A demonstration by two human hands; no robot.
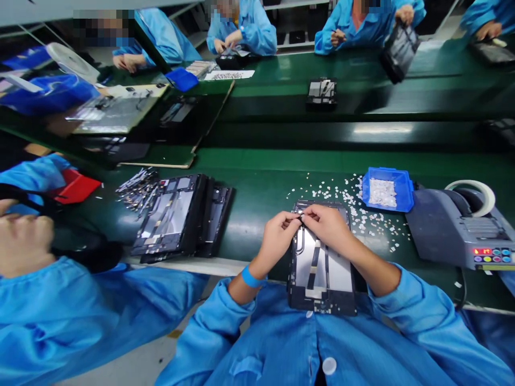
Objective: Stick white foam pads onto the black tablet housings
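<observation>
A black tablet frame (pixel 322 268) with a silvery inside lies at the near edge of the green bench, against my blue coat. My left hand (pixel 277 236) and my right hand (pixel 328 225) meet over its top edge. Both pinch a tiny pale piece between their fingertips; I cannot make out what it is. A blue band sits on my left wrist. Small white bits (pixel 350 206) are scattered on the mat just beyond my hands.
A blue tray (pixel 402 201) of white bits stands right of the frame, a grey tape dispenser (pixel 454 230) beyond it. Stacked black frames (pixel 181 217) and metal strips (pixel 137 190) lie left. A co-worker's sleeve (pixel 80 311) is near left; other people work across the belt.
</observation>
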